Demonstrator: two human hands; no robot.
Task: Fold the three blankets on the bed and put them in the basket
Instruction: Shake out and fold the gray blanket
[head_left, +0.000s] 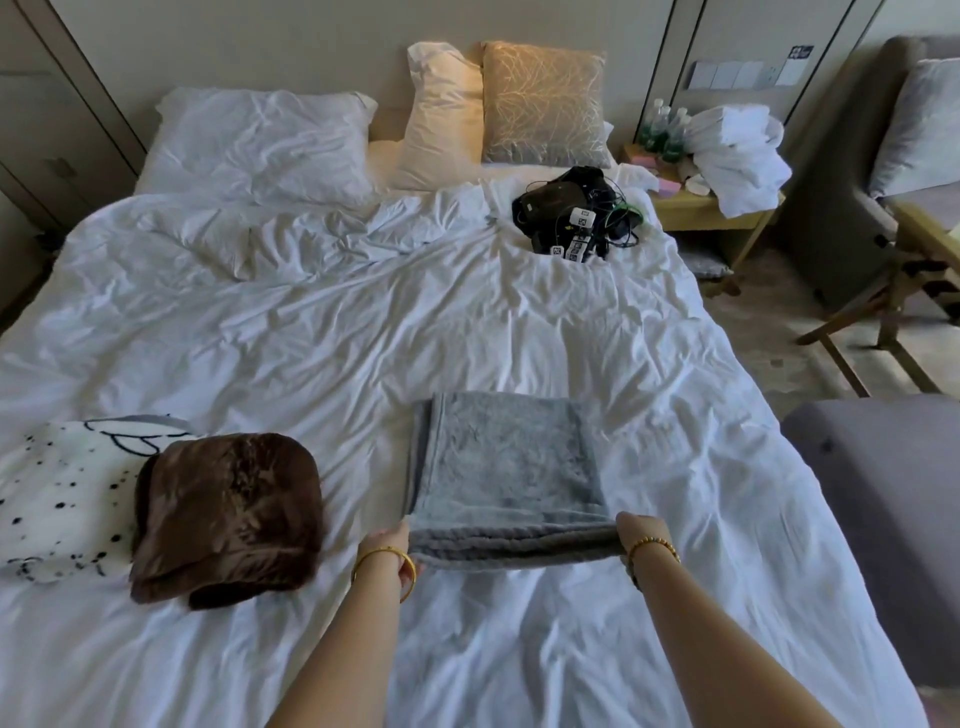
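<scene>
Left hand: the left hand (397, 538) reaches forward from a nearly straight forearm and holds the near left corner of the grey blanket (506, 467); its fingers go under the fold and are hidden, so how they curl cannot be told. A gold bangle (387, 564) sits on the wrist.
Right hand: the right hand (631, 530) holds the near right corner of the same blanket, fingers tucked out of sight under the edge, wrist bent slightly inward. A gold bracelet (652, 545) rings that wrist.
Arms: both forearms run up from the bottom edge and spread apart, one to each near corner.
Grey blanket: folded into a thick rectangle, it lies on the bed (363, 322) near its foot; the near edge, stacked in layers, is raised a little between the two hands.
Brown blanket: the brown blanket (228, 517) is folded into a rounded bundle to the left of the grey one and apart from it.
Spotted blanket: the spotted blanket (57, 499), white with black spots, lies spread at the left edge, its right part under the brown bundle.
Bed head: pillows (260, 140) stand along the headboard, and a black pile of gear (571, 208) with cables rests on the right side of the duvet.
Bedside: a nightstand (701, 205) bears bottles and white cloth.
</scene>
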